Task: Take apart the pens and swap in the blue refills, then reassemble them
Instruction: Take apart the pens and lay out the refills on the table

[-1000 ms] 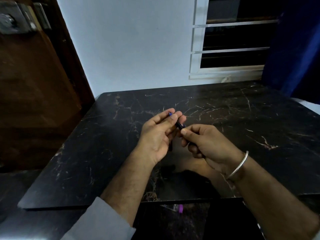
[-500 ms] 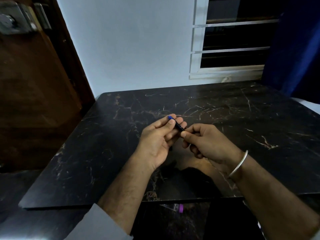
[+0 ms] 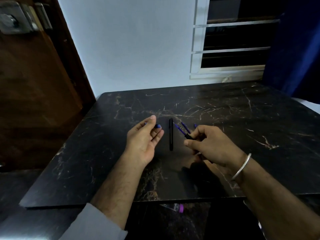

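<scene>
Your left hand [image 3: 144, 141] is turned palm up and loosely curled at 9 o'clock of the black pen [image 3: 171, 134] that lies alone on the marble table [image 3: 242, 118]. Between its thumb and fingertips it pinches a small blue piece [image 3: 158, 126], probably a cap or end plug; I cannot tell which. Your right hand [image 3: 209, 144], at 3 o'clock of that pen, grips a dark pen barrel [image 3: 189, 136] between thumb and index finger, the open end pointing toward 10 o'clock. The rest of this barrel is hidden inside your fist.

Several blue refills [image 3: 180, 129] lie on the table just beyond your right hand, at about 1 o'clock of the lying pen, close together and pointing toward you. How many there are is hard to count, because your fingers cover their near ends.

I judge that you are in the disassembly step for the pen in your hands: the blue piece is off and the barrel is open, while the pen on the table seems not yet touched or already finished; the picture does not decide this.

The next move probably calls for putting down the blue piece where it will not roll, then taking one refill and guiding it straight into the barrel. The refill is thin, so align it well before you push.
</scene>
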